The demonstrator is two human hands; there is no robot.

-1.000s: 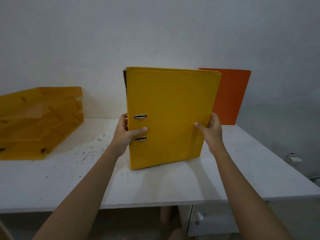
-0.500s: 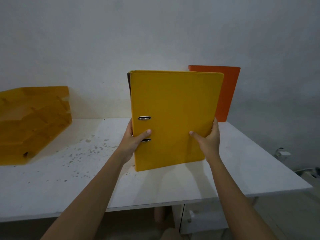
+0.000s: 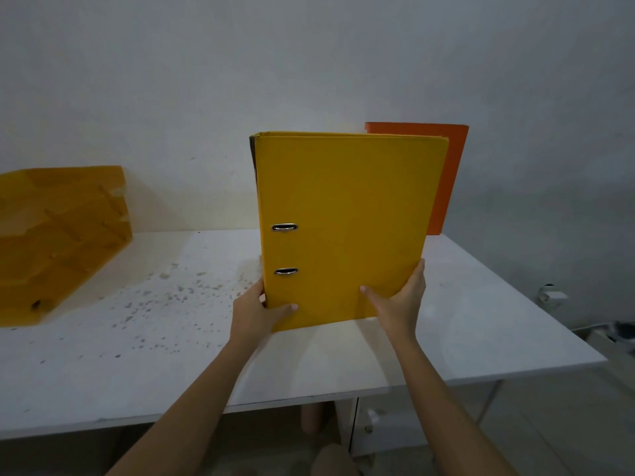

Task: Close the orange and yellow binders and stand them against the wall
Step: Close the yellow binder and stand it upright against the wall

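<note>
The yellow binder (image 3: 347,221) is closed and held upright above the white table (image 3: 171,365), its front cover facing me, spine on the left. My left hand (image 3: 256,309) grips its lower left corner by the spine. My right hand (image 3: 400,305) grips its lower right edge, thumb on the cover. The orange binder (image 3: 446,173) stands closed against the wall behind it, to the right, and is partly hidden by the yellow one.
A stack of translucent orange-yellow letter trays (image 3: 58,242) sits at the back left of the table. Dark specks dot the tabletop left of centre. The table's right edge runs diagonally; a drawer unit (image 3: 381,424) stands beneath.
Both hands slid down to the yellow binder's lower corners, and the binder now sits higher and farther back, covering more of the orange binder.
</note>
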